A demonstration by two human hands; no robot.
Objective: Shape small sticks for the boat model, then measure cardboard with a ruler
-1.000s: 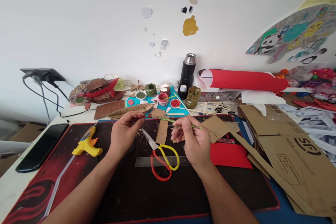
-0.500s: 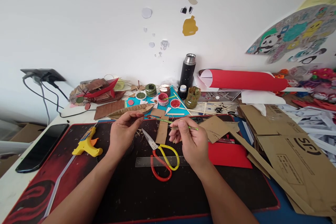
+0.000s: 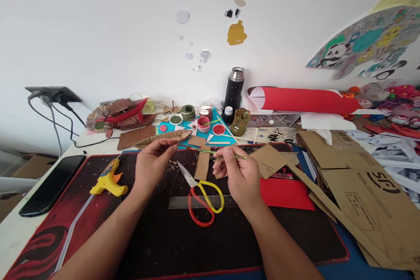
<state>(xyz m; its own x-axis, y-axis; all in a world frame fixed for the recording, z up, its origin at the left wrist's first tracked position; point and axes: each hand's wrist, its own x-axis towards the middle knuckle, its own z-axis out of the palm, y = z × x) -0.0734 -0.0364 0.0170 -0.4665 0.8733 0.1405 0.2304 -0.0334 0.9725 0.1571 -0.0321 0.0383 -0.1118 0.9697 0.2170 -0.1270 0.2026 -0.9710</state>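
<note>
My right hand (image 3: 239, 170) is closed around a thin green paintbrush (image 3: 207, 152), whose tip points left toward my other hand. The fingertips of my left hand (image 3: 155, 162) are pinched together, and whatever they hold is too small to make out. Below and between the hands lie scissors (image 3: 201, 202) with one red and one yellow handle, across a clear ruler (image 3: 180, 202). Behind the hands, a jar of red paint (image 3: 204, 124), a lid with red paint (image 3: 219, 129) and a jar of green paint (image 3: 188, 113) stand by a blue sheet (image 3: 215, 118).
A yellow glue gun (image 3: 110, 181) and a black phone (image 3: 52, 186) lie at left. Cardboard pieces (image 3: 268, 159) and a red sheet (image 3: 287, 193) lie at right, beside flattened cardboard (image 3: 370, 205). A black thermos (image 3: 235, 87) stands at the back near a red roll (image 3: 305, 99).
The brush tip and my left hand have shifted slightly to the left. My right hand keeps its hold on the paintbrush.
</note>
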